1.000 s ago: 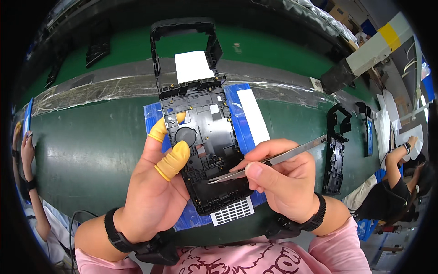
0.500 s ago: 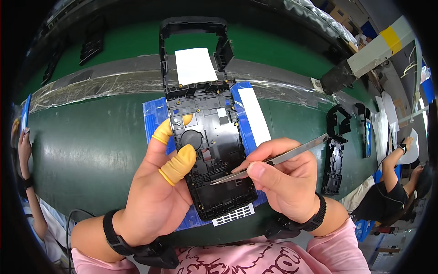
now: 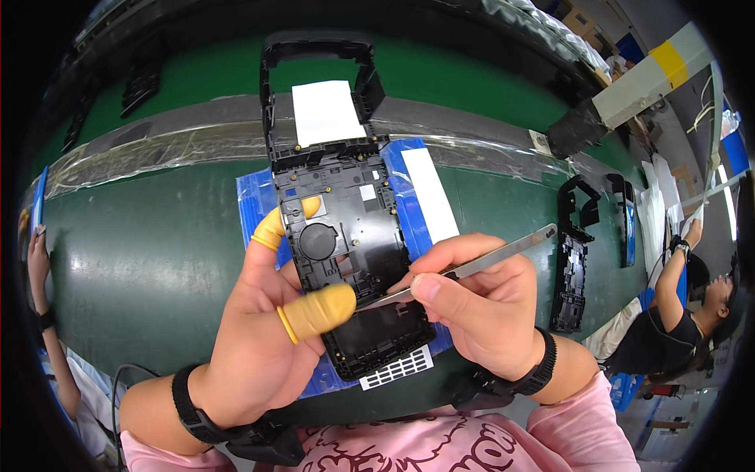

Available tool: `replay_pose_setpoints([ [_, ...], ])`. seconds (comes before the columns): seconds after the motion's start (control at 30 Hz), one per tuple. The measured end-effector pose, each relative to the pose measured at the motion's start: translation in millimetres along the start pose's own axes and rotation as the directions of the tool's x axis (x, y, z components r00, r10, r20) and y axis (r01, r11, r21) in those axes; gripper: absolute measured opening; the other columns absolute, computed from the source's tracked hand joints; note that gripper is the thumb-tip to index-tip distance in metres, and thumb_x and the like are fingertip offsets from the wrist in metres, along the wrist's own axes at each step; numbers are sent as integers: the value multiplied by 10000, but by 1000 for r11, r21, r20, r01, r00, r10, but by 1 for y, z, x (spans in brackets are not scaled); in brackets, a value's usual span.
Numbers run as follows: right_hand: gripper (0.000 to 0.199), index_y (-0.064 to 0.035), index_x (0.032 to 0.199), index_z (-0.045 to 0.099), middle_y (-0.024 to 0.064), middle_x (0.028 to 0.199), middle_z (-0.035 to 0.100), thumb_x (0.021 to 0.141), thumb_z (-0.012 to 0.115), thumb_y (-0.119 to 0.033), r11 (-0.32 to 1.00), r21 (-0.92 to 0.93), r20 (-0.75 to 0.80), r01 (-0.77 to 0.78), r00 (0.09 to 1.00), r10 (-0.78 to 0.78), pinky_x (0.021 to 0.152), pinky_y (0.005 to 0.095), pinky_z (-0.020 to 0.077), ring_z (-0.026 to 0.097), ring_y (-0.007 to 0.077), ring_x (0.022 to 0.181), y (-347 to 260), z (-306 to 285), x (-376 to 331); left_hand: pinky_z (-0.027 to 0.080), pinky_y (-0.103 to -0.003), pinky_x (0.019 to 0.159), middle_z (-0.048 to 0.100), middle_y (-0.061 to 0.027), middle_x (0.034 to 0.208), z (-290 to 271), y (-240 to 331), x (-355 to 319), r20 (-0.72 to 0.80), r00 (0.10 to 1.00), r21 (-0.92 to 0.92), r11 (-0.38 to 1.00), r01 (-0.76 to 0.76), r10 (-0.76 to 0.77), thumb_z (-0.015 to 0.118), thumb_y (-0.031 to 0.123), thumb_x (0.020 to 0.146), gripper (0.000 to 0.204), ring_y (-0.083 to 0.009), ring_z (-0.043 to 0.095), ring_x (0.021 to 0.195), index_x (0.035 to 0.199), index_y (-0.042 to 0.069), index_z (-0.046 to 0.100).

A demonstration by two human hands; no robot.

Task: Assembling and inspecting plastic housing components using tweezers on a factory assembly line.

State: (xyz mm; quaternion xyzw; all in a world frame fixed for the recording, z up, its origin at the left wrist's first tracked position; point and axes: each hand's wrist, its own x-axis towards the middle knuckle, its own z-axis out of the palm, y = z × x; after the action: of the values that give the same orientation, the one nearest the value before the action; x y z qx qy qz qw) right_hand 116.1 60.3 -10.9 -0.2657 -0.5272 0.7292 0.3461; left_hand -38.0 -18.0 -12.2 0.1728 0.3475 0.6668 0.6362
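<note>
A black plastic device housing point(image 3: 370, 236), with a frame-like upper part, ribs and brass inserts, is tilted up before me. My left hand point(image 3: 271, 315) grips its left side. Yellow finger cots cover that hand's thumb and a finger, and the fingertip shows through an opening in the housing. Pinched in my right hand point(image 3: 487, 307) are metal tweezers point(image 3: 495, 256), slanting down to the left over the housing's lower part. Their tips end at my left thumb, which hides them. Whether they hold anything, I cannot tell.
Under the housing lie a blue sheet point(image 3: 255, 204), a white strip point(image 3: 430, 193) and a white label sheet with black blocks point(image 3: 397, 368). Another black housing point(image 3: 572, 267) lies on the green table to the right. People work at both sides; a grey post point(image 3: 645, 79) stands at the upper right.
My left thumb has moved right and down, onto the tweezer tips. The housing has shifted slightly left in view. My right hand keeps its hold on the tweezers.
</note>
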Motion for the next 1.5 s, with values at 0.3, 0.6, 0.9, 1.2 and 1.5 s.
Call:
replay_pose_setpoints([
  [0.3,143,21,886,558,57,730,586,748,587,-1,1000,7,-76,-10,997,10,476,154,373,498,40,571,-11,-5,3,402,-336,857,443,-122,1123,-1,-4,4,-27,997,48,997,-68,69,419,-210,601,768,-229,462,1043,1267,106,206],
  [0.6,158,22,895,561,44,720,587,738,578,26,978,-112,-192,-178,969,155,494,155,385,504,45,571,-8,-18,-10,407,-344,862,461,-116,1107,-5,28,12,-92,930,105,932,-346,355,493,28,742,547,-235,492,996,1242,54,272],
  [0.9,134,31,884,570,51,735,589,750,559,27,976,-154,-198,-151,973,120,497,159,398,514,50,588,7,-25,-11,471,-316,767,540,-93,1027,-10,24,10,-167,965,-114,968,-222,201,418,360,864,412,-185,560,888,1135,50,439],
  [1.2,126,31,871,572,61,730,591,746,558,24,971,-166,-201,-170,970,135,488,157,393,509,50,574,5,-26,-10,449,-320,799,529,-77,1052,-11,20,14,-191,962,-75,974,-214,197,378,379,876,425,-178,541,914,1144,53,432],
  [1.5,141,31,886,551,101,704,580,747,564,6,991,126,-70,-37,996,47,472,165,331,465,64,542,-33,-14,4,402,-355,864,508,-88,1097,-12,6,10,-125,989,-65,994,-85,76,385,303,878,378,-201,501,989,1182,78,402],
])
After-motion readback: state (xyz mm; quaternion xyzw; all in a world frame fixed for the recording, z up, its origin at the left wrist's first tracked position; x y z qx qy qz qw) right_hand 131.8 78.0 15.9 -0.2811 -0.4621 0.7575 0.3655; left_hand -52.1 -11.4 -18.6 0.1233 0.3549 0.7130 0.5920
